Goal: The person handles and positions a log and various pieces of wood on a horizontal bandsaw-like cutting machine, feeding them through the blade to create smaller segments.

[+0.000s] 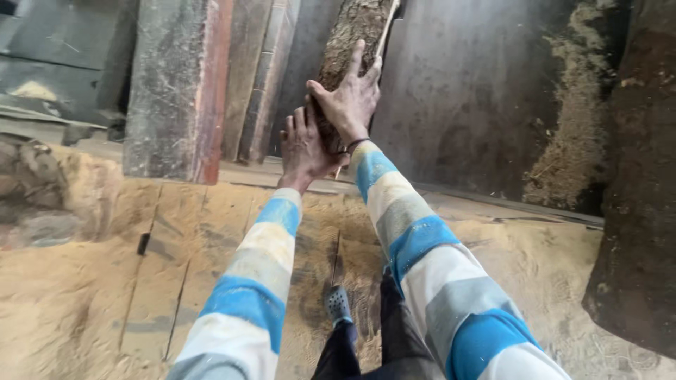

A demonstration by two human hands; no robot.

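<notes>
Rough slab of wood [346, 49], bark-brown, crusted with sawdust, surface pitted and crumbly; a pale, clean-cut edge shows along its right side. It stands steeply tilted, top running out of frame, leaning among other boards against a dark wall [465, 105]. Right hand [350, 102] lies flat on the slab's face, fingers spread, thumb hooked round the left edge, a thin band at the wrist. Left hand [304, 149] sits lower, just under the right, palm pressed to the slab's lower left side, fingers wrapped onto it; both hands clamped on the same piece, close together, nearly touching. Sleeves striped blue, white and grey. To the left, a grey plank with a reddish edge [176, 88] leans upright. Floor planks [176, 267] below carry a thick layer of tan sawdust.
</notes>
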